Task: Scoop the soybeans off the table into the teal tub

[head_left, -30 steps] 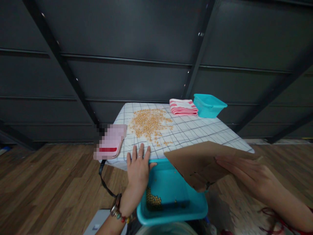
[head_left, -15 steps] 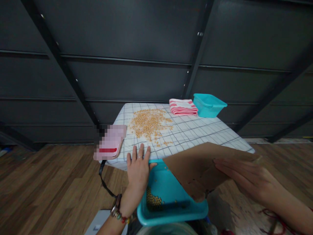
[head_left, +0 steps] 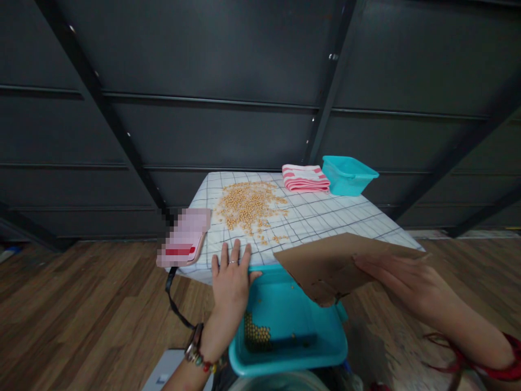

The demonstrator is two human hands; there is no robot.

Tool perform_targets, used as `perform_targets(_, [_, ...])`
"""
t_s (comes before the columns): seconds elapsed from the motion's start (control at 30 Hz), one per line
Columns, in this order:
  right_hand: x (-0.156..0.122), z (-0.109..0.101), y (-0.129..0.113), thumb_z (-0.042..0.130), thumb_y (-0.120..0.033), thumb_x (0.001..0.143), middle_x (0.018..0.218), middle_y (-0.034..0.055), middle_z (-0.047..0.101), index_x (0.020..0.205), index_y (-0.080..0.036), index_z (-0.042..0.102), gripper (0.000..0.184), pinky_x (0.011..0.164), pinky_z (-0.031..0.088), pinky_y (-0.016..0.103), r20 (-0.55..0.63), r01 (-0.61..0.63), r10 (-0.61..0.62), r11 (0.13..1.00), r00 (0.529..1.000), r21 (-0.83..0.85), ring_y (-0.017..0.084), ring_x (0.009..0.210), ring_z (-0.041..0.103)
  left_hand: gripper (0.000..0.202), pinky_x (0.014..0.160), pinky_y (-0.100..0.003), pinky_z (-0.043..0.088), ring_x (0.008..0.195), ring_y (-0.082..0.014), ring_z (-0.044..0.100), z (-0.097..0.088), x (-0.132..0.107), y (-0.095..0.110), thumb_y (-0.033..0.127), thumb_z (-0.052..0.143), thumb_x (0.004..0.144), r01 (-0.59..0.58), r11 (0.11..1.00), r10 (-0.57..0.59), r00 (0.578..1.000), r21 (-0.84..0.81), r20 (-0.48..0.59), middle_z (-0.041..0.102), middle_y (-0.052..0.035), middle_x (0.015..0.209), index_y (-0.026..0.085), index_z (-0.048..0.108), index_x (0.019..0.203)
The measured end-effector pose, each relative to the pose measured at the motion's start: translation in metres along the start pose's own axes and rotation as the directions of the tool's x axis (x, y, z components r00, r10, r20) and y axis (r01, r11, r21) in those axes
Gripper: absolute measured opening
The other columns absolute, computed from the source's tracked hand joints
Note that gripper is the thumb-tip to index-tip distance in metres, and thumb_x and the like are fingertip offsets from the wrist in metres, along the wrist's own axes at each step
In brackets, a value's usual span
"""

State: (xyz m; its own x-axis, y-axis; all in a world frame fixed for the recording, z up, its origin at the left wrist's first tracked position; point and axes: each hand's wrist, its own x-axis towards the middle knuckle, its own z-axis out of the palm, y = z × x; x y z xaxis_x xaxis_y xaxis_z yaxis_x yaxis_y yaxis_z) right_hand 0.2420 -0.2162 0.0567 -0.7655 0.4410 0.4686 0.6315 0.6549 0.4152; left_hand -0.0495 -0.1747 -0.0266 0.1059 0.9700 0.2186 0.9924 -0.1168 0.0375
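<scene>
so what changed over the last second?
The right hand lifted the cardboard sheet slightly; its lower tip now sits higher over the near teal tub, grip unchanged. The left hand stayed flat at the table edge. Spilled beans, beans in the tub, striped towel and far tub did not move.

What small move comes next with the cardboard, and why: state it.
Probably carry the cardboard in the right hand out behind the bean pile on the table: most beans lie there, few are in the teal bin, which the left hand touches at the edge.
</scene>
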Motion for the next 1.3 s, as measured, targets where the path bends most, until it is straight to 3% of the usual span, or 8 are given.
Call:
perform_targets(0.23, [-0.002,0.0,-0.005,0.033,-0.004,0.087,0.09,0.0094,0.069,0.103,-0.013,0.057,0.03,0.067,0.054,0.024,0.001,0.009,-0.009,0.999,1.0,0.036,0.016,0.08,0.065,0.055,0.098,-0.058,0.036,0.126,-0.0344,0.037,0.0,0.001,0.002,0.038,0.057,0.075,0.003,1.0,-0.003,1.0,-0.005,-0.026,0.045,-0.0127,0.135,0.024,0.045,0.127])
perform_targets(0.37, [-0.001,0.01,-0.001,0.033,-0.005,0.087,0.091,0.0081,0.069,0.11,-0.015,0.054,0.033,0.069,0.054,0.026,0.011,0.023,-0.022,1.0,1.0,-0.017,0.016,0.082,0.065,0.055,0.098,-0.057,0.035,0.126,-0.0345,0.037,0.001,0.0,0.002,0.041,0.055,0.076,0.008,1.0,-0.008,1.0,0.0,-0.005,0.044,-0.0123,0.136,0.024,0.045,0.127])
perform_targets(0.53, [0.002,0.022,0.007,0.034,-0.004,0.087,0.089,0.0084,0.069,0.105,-0.013,0.055,0.029,0.065,0.053,0.025,-0.01,0.01,-0.011,0.998,1.0,-0.057,0.016,0.078,0.065,0.054,0.099,-0.056,0.035,0.127,-0.0341,0.036,0.001,-0.002,0.002,0.04,0.054,0.076,0.011,1.0,-0.011,1.0,0.018,-0.01,0.043,-0.0106,0.137,0.025,0.044,0.127])
perform_targets(0.83, [-0.001,0.007,0.003,0.033,-0.006,0.088,0.09,0.0085,0.069,0.112,-0.014,0.051,0.031,0.069,0.052,0.025,0.004,0.021,-0.021,1.0,1.0,-0.018,0.016,0.081,0.065,0.052,0.097,-0.057,0.036,0.126,-0.0347,0.038,0.004,-0.001,0.0,0.039,0.055,0.076,0.001,1.0,-0.001,0.999,-0.017,-0.032,0.045,-0.0123,0.136,0.025,0.047,0.126])
perform_targets(1.3, [0.012,0.056,0.026,0.034,0.003,0.078,0.092,0.0102,0.069,0.098,-0.013,0.06,0.036,0.071,0.052,0.027,0.037,-0.037,0.04,0.998,0.999,-0.059,0.017,0.082,0.065,0.055,0.101,-0.055,0.033,0.128,-0.0339,0.034,0.002,0.001,0.003,0.041,0.054,0.077,0.023,0.999,-0.024,0.999,0.032,0.029,0.041,-0.01,0.139,0.025,0.043,0.128])
